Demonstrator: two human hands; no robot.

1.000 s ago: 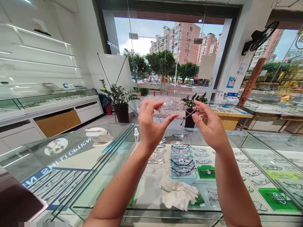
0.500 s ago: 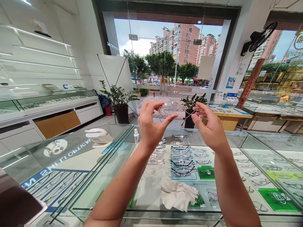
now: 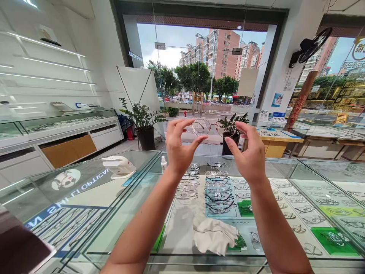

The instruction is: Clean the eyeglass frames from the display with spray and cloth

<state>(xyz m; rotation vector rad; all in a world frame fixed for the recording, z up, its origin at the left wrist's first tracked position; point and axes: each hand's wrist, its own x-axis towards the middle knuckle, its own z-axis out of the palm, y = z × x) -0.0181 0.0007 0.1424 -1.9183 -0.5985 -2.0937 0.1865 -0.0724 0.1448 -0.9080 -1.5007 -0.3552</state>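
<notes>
Thin round-framed glasses [image 3: 200,128] are held up above the glass counter, lenses facing me. My left hand [image 3: 182,146] grips their left side between thumb and fingers. On the other side, my right hand [image 3: 248,150] holds the right edge with its thumb below and fingers above. Beneath my hands, rows of spectacle frames [image 3: 218,196] lie in the display case. A crumpled pale cloth [image 3: 215,234] rests on the glass near the front edge. Behind my left wrist stands a small white bottle [image 3: 163,163].
A white device [image 3: 118,165] sits on the counter at the left. Potted plants [image 3: 146,133] stand beyond the counter. At the lower left is a dark object [image 3: 23,243]. More frames fill the case [image 3: 322,201] at right.
The glasses have turned to face me more squarely and shifted slightly left. Both hands have moved a little left with them, the right one more.
</notes>
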